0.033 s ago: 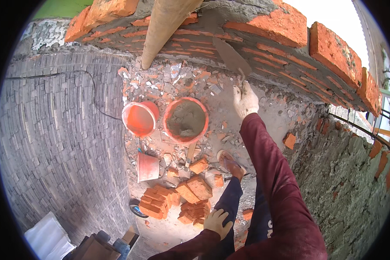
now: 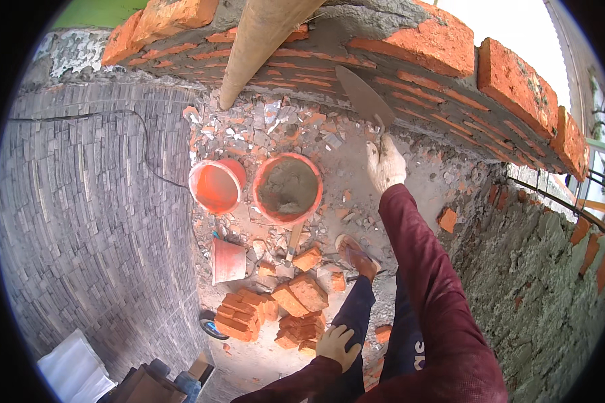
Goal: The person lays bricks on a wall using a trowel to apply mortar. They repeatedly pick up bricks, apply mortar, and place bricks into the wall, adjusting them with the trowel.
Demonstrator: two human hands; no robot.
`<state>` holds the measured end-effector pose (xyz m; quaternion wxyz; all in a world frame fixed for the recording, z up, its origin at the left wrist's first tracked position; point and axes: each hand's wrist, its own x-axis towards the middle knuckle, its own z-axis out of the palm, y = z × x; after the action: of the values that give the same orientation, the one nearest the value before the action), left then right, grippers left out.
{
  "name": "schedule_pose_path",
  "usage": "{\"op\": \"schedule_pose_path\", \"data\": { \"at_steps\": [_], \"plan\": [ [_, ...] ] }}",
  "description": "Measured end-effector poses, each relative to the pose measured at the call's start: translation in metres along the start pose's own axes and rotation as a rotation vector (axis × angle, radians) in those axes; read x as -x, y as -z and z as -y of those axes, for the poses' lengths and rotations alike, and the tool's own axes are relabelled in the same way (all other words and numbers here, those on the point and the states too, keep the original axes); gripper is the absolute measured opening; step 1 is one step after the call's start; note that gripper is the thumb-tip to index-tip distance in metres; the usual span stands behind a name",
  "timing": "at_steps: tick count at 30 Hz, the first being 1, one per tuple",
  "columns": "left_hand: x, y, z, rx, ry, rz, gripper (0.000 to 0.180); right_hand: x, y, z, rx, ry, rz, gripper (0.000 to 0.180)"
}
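My right hand [image 2: 386, 165], in a pale glove, is closed round the handle of a pointed trowel [image 2: 364, 98]. The trowel's grey blade lies before the face of a brick wall [image 2: 427, 50], where wet mortar fills the joints between the orange bricks; whether the blade touches the wall I cannot tell. My left hand [image 2: 337, 347], gloved too, rests on my leg with its fingers apart and holds nothing. Between the wall and my feet stands an orange bucket of grey mortar [image 2: 288, 189].
A second orange bucket [image 2: 216, 186] stands beside the mortar, and another bucket [image 2: 228, 260] lies tipped nearer me. Loose bricks [image 2: 301, 294] and a hammer [image 2: 294, 242] lie on the rubble-strewn floor. A thick pole [image 2: 259, 47] leans by the wall. A rough wall [image 2: 538, 295] bounds the right.
My right hand and the trowel have shifted slightly to the right and toward me, a little down the wall's face. My left hand stays on my leg.
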<state>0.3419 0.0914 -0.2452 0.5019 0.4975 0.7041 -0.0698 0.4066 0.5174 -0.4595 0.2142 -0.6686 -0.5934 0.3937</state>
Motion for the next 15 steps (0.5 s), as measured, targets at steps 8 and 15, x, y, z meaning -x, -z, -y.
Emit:
{"op": "schedule_pose_path", "data": {
  "at_steps": [8,15],
  "plan": [
    [-0.005,-0.010,-0.006,0.077,0.002,-0.046,0.049,0.026,0.137,0.076,0.151,0.202,-0.107,0.036],
    [-0.005,-0.010,-0.016,0.116,0.012,-0.134,0.045,0.000,0.307,0.218,0.096,0.032,0.344,0.039]
  ]
}}
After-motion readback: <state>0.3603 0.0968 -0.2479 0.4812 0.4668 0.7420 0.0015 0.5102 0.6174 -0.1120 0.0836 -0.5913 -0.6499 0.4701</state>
